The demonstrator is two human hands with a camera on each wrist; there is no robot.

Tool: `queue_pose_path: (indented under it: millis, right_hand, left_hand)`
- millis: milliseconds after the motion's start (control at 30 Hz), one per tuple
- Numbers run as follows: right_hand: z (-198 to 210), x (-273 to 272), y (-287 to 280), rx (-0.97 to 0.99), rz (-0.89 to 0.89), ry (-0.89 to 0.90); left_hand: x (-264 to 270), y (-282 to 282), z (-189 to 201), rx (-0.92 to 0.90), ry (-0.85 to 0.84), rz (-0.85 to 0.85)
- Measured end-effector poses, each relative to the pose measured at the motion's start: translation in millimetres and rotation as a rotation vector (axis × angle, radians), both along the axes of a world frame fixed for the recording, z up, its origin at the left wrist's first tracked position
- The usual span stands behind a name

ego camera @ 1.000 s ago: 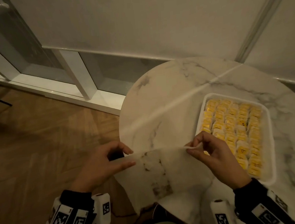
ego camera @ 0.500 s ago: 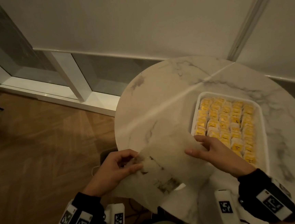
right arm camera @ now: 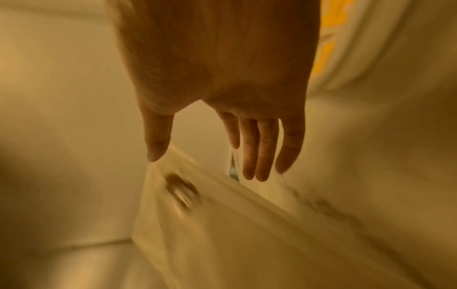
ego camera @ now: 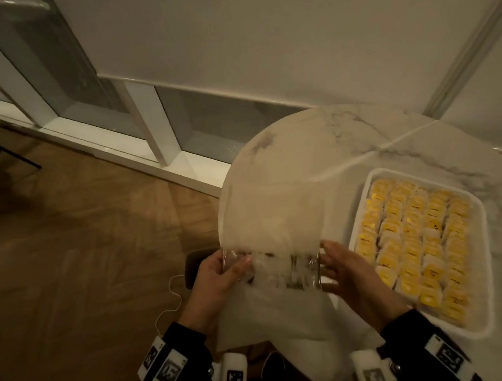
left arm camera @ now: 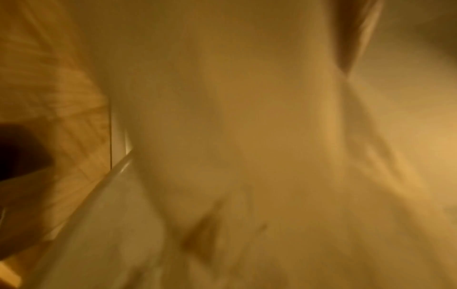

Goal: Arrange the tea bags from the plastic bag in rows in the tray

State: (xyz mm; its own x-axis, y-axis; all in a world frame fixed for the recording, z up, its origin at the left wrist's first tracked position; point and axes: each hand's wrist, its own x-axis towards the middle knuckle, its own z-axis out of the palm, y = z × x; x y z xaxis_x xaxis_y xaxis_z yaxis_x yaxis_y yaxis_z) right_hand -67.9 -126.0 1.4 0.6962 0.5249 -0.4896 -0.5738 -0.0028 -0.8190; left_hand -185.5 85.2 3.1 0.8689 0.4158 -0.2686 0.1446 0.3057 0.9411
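Yellow tea bags (ego camera: 415,242) fill the tray (ego camera: 479,264) in rows at my 3 o'clock on the worktop (ego camera: 307,149), so I judge the task nearly done, left hand (ego camera: 218,279) pinching the seemingly empty plastic bag (ego camera: 273,237), right hand (ego camera: 346,270) with fingers (right arm camera: 262,148) straight against it.

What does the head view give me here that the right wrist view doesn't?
Only the head view shows the left hand pinching the clear plastic bag, the round marble table, and the white rectangular tray filled with rows of yellow tea bags. Only the right wrist view shows the right hand's straight fingers from beneath. Both show the right hand at the bag's edge, beside the tray.
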Motion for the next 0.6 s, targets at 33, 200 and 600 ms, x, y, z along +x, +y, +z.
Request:
queue_pose_path:
  millis: [33,200,600]
  right_hand:
    - [-3,-12,7,-0.044,0.093,0.02]
    - [-4,-43,22,-0.052,0.362,0.043]
    - [-31,-61,12,-0.023,0.34,-0.028]
  left_hand:
    - [1,1,-2,-0.02,0.001,0.049]
    - [-9,0,-14,-0.041,0.021,0.198]
    - [-87,-56,-36,-0.11,0.162,0.116]
